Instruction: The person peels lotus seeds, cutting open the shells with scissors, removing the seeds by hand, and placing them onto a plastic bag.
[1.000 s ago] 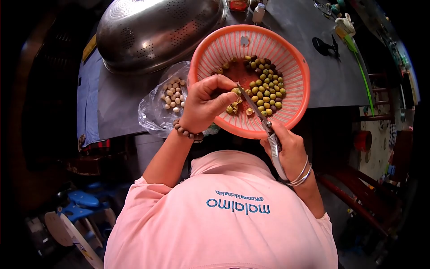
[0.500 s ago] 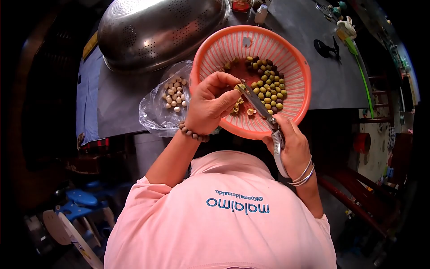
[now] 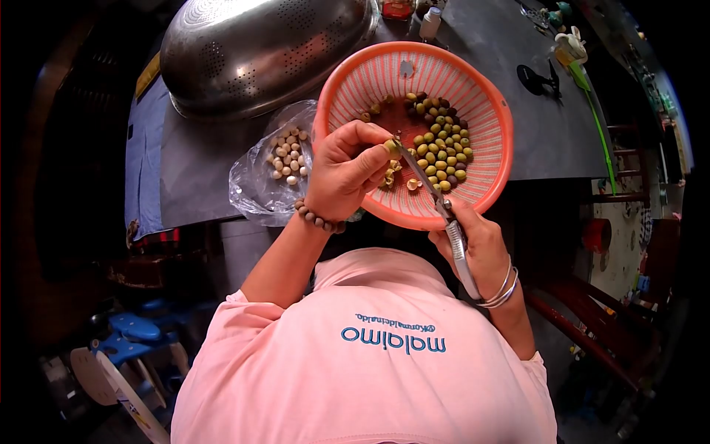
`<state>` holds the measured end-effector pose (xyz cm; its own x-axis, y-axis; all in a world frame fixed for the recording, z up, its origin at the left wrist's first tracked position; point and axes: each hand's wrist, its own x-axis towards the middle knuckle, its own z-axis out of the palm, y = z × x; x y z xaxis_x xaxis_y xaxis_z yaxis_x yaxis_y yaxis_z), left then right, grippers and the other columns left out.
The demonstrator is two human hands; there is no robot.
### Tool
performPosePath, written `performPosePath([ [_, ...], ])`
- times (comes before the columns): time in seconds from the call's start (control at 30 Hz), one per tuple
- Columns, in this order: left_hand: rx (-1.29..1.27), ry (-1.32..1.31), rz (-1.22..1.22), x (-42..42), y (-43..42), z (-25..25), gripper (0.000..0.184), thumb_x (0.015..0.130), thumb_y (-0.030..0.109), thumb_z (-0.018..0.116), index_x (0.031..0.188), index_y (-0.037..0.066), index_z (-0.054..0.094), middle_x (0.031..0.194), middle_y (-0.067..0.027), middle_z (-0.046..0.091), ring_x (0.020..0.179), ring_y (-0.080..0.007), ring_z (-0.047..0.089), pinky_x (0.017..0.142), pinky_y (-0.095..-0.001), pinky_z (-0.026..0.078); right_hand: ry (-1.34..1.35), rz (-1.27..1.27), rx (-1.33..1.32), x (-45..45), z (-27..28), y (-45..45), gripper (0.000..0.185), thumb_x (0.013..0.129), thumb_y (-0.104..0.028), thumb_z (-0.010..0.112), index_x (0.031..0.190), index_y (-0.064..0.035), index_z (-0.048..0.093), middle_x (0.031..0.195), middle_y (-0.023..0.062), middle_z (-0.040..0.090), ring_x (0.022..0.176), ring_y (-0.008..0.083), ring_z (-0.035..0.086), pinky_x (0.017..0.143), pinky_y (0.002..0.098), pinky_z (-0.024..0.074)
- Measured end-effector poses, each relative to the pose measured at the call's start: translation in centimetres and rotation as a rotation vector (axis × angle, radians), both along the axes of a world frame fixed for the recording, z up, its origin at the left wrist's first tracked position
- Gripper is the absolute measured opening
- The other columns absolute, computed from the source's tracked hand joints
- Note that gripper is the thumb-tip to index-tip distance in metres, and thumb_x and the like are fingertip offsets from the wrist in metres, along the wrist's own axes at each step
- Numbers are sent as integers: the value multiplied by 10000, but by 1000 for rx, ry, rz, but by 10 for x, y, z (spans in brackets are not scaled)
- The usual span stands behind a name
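Observation:
Between the thumb and fingers of my left hand is a small round green seed, much like a fresh lotus seed. My right hand grips a pair of metal kitchen scissors by the handles. The blades reach up and left, and their tips touch or nearly touch the seed. Both hands are over the near side of an orange plastic basket. Inside it lie many green and brown seeds and some pale split shells.
Left of the basket, a clear plastic bag holds several pale peeled seeds. An upturned steel colander stands behind it on the grey table. A small white bottle and a black stand lie beyond.
The scissors have turned in my right hand, so the blades look narrower now. My right hand has dropped slightly. The left hand keeps its pinch in nearly the same place.

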<state>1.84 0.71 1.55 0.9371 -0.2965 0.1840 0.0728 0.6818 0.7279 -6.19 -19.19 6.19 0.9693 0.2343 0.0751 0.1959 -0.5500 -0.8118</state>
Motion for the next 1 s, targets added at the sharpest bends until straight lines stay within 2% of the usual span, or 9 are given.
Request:
performPosePath([
  [0.1,5,-1,-1,1,2,-3,116,889,55,576,980,-14,557,802,-27,586,543,-26,424,467,-160,340,12,1,17,0,0,0,407,733,16,690,1107,11,529,684,99,567,573,161,573,562,264,463],
  [0.17,-38,-24,-68,2,5,-6,125,891,60,566,999,-1,560,913,-108,603,572,-51,447,494,-166,367,52,19,1,-1,2,0,428,736,6,698,1126,17,523,699,94,578,585,134,573,572,249,467],
  [0.3,-41,1,-43,1,1,1,109,902,63,556,997,9,556,848,-49,613,549,-30,430,467,-159,342,1,19,40,0,-5,3,434,737,-6,708,1128,19,520,708,85,586,589,117,572,580,237,467],
  [0.37,-50,42,-46,2,0,6,135,914,80,539,1040,31,533,864,-61,623,545,-38,435,459,-161,341,15,-13,98,0,-6,5,496,711,-57,739,1149,-31,508,778,156,599,678,293,630,599,328,487],
  [0.5,-101,-3,-13,5,-2,4,159,923,95,527,1071,42,506,874,-58,619,540,-45,439,451,-162,339,-13,-58,-20,2,3,3,499,715,-84,740,1152,-40,503,817,155,591,710,308,616,618,347,485],
  [0.67,-102,74,-22,-1,-2,4,159,908,66,541,1060,42,500,876,-45,599,542,-43,447,446,-166,342,-140,-61,-149,2,-3,2,469,744,-164,723,1146,-56,507,865,158,587,749,343,601,625,384,488],
  [0.87,-55,60,1,-5,-1,1,217,844,-12,606,1030,28,502,871,-40,597,566,-31,475,468,-162,371,-96,-71,-189,1,-2,5,460,750,-168,717,1152,-71,514,828,153,579,728,346,599,608,398,487],
  [1.0,51,2,52,-7,-2,-4,198,846,6,616,1007,21,502,880,-43,600,589,-29,498,481,-159,383,-84,-67,-190,1,-2,4,452,755,-161,711,1152,-73,515,833,156,582,725,350,603,610,403,490],
])
